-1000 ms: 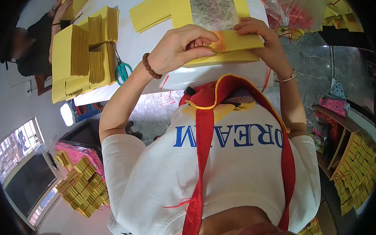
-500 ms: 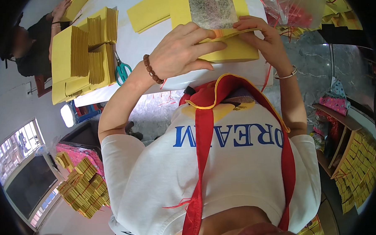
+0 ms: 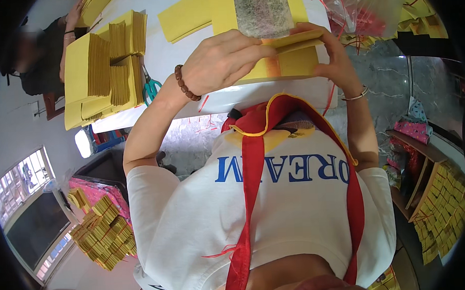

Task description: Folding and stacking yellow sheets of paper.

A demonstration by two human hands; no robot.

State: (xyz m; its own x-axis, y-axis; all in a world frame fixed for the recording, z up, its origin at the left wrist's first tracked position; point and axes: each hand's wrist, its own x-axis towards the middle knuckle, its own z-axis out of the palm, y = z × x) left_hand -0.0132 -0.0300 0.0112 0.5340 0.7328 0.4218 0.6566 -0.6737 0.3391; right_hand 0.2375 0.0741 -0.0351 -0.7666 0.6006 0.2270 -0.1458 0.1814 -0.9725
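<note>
My left hand (image 3: 223, 60), with a brown bead bracelet on its wrist, pinches the top sheets of a yellow paper stack (image 3: 291, 64) and bends them up at the near edge of the white table (image 3: 187, 59). My right hand (image 3: 332, 57), with a thin bangle on its wrist, grips the stack's right end. Just beyond the hands lies a yellow sheet with a silver foil square (image 3: 263, 11).
Tall stacks of yellow paper (image 3: 104, 62) and teal-handled scissors (image 3: 149, 89) lie on the table's left part. Another person (image 3: 42, 55) sits at the far left. Clear plastic bags (image 3: 361, 10) lie top right. Yellow bundles (image 3: 104, 233) sit on the floor and on a shelf (image 3: 443, 208).
Both hands have shifted farther over the stack, and my left hand has lifted and curled the top sheets up from it.
</note>
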